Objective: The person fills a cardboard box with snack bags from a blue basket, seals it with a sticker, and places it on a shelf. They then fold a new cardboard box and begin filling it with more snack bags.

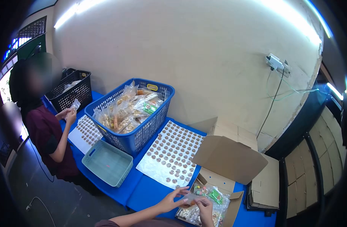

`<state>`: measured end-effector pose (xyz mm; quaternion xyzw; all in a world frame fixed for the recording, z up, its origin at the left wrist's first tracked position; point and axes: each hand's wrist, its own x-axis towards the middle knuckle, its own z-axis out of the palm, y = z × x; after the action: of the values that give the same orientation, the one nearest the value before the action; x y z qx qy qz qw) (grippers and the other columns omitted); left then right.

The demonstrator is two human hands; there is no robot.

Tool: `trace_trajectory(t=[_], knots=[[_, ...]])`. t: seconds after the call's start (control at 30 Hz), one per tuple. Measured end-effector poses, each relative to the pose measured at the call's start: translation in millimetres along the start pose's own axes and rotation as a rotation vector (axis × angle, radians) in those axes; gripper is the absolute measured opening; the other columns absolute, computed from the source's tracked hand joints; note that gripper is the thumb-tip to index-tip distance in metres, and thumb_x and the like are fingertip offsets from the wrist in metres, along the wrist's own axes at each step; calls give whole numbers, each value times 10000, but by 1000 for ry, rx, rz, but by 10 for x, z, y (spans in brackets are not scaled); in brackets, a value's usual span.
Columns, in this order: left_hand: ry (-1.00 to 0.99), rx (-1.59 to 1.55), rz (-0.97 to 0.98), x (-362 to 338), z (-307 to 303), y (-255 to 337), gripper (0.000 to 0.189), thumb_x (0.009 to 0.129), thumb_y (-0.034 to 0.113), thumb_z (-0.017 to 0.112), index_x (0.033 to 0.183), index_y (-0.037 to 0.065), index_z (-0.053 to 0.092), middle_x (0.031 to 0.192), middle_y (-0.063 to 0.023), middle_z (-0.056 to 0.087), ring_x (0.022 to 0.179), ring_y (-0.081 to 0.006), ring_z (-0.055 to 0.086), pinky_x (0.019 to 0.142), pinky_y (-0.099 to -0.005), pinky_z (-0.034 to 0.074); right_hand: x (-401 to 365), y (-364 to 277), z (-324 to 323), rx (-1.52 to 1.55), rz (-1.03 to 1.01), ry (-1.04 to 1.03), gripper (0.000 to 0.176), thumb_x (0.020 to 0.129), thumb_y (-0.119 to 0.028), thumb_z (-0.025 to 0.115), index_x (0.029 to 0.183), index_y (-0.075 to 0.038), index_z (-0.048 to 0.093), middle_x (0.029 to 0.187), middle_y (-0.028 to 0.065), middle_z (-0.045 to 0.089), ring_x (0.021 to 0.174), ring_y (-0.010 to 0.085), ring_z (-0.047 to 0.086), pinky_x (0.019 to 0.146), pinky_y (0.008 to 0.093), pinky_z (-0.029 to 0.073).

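Note:
Near the bottom of the head view, my left hand (172, 201) and my right hand (205, 209) hold a small clear plastic bag (189, 199) between them. Something orange-brown shows inside it. My left fingers curve around its left side, while my right fingertips pinch the other edge. Just below and beyond is an open cardboard box (234, 208) holding several packed snack bags (215, 195), some with green labels and some with pale pieces. A white sheet of round brown stickers (173, 151) lies on the blue table behind my left hand.
A blue basket (143, 138) full of snack bags stands at the back, with a grey-green tray (109, 166) before it. At left, a person (44, 140) holds a bag beside another sticker sheet (84, 134) and a black basket (82, 87). Flat cardboard (265, 181) is stacked right.

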<state>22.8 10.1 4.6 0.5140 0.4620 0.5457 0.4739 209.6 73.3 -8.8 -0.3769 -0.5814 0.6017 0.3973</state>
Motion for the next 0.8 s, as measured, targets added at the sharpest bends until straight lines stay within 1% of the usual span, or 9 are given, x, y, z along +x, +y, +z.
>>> trace_trajectory(t=[0.07, 0.17, 0.3, 0.5, 0.57, 0.63, 0.7, 0.73, 0.8], knots=[[-5, -47, -106, 54, -16, 95, 402, 886, 182, 637, 1257, 58, 546, 1053, -70, 646, 911, -123, 587, 842, -287, 460, -58, 14, 19, -11, 43, -30, 113, 873, -84, 637, 913, 15, 673, 883, 69, 678, 851, 136, 612, 806, 271, 457], [-20, 112, -147, 115, -48, -54, 244, 906, 185, 610, 1105, 51, 654, 935, -57, 675, 835, -107, 594, 799, -282, 473, -81, -41, 18, 3, 109, -64, 220, 920, -168, 594, 1009, 18, 670, 932, 59, 673, 913, 143, 595, 849, 283, 444], [-13, 124, -109, 121, -58, 1, 222, 937, 212, 564, 1016, 50, 694, 890, -60, 685, 842, -107, 601, 807, -274, 473, -164, -137, -53, -30, 76, -105, 334, 975, -242, 489, 1146, 13, 621, 1041, 83, 660, 955, 144, 580, 878, 284, 433], [23, -60, -136, 167, -169, 35, 363, 967, 282, 505, 1270, 91, 564, 1120, -78, 659, 986, -145, 600, 912, -298, 444, -83, -106, -122, 64, -2, 239, 393, 982, -261, 455, 1240, 17, 560, 1112, 124, 644, 956, 157, 584, 891, 307, 429], [-68, 92, -34, 121, -113, 111, 498, 960, 300, 514, 1402, 100, 403, 1283, -101, 568, 1129, -184, 547, 985, -329, 396, -113, -81, -69, -27, -75, 266, 383, 986, -250, 440, 1234, 12, 566, 1111, 118, 646, 965, 160, 589, 902, 314, 427], [-184, 99, -47, 57, -17, 36, 585, 950, 312, 529, 1443, 81, 314, 1392, -132, 458, 1238, -221, 470, 1021, -353, 361, -161, -33, -16, -99, -90, 149, 398, 986, -251, 446, 1274, 14, 525, 1237, 137, 572, 1082, 184, 541, 921, 317, 423], [-272, 196, -2, 25, 144, 49, 610, 943, 318, 539, 1446, 65, 302, 1427, -150, 404, 1280, -240, 428, 1027, -363, 355, -178, -33, 144, -634, -461, 85, 433, 975, -303, 464, 1300, -17, 495, 1386, 160, 420, 1199, 215, 457, 940, 341, 419], [-199, 141, 34, -15, 225, 99, 624, 925, 307, 577, 1436, 57, 320, 1418, -167, 399, 1273, -237, 429, 1034, -361, 345, -203, -20, 163, -635, -455, 87, 433, 975, -303, 464, 1300, -17, 495, 1386, 160, 420, 1199, 215, 457, 940, 341, 419], [-172, 115, 7, -14, 235, 89, 633, 909, 298, 606, 1425, 51, 336, 1392, -168, 427, 1262, -233, 438, 1033, -357, 350, -160, 19, 180, -496, -468, 36, 564, 903, -302, 592, 1368, -38, 412, 1499, 143, 238, 1305, 268, 328, 962, 380, 399]])
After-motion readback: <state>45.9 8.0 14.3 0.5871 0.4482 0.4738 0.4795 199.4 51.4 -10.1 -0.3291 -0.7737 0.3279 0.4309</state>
